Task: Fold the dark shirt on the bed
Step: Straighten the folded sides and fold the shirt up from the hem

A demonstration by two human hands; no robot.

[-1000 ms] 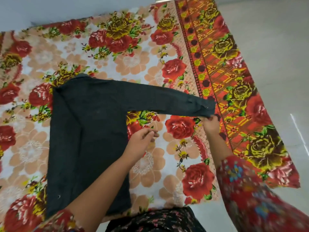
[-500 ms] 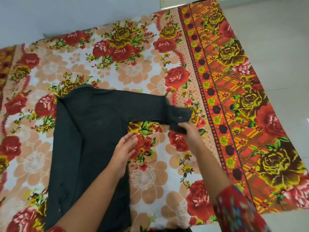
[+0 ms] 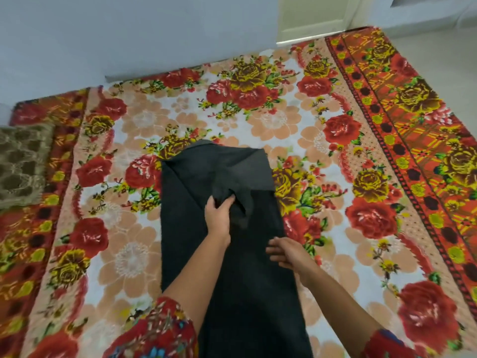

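The dark shirt (image 3: pixel 185 228) lies lengthwise in the middle of the bed, a long narrow strip with both sides folded in. Its right sleeve is folded across the upper part and hangs bunched near the centre. My left hand (image 3: pixel 218 214) grips that bunched sleeve cloth from below, fingers curled into it. My right hand (image 3: pixel 285 253) lies flat with straight fingers on the shirt's right edge, lower down.
The bed is covered by a floral sheet (image 3: pixel 322 140) with red roses and an orange patterned border (image 3: pixel 413 156) on the right. A brown lace pillow (image 3: pixel 22 164) sits at the left edge. A pale wall and a door frame (image 3: pixel 309 19) stand behind; tiled floor lies right.
The right sleeve, stretched out to the right before, now lies folded over the shirt body. My right hand let go of the cuff and dropped to the shirt's edge; my left hand took the sleeve.
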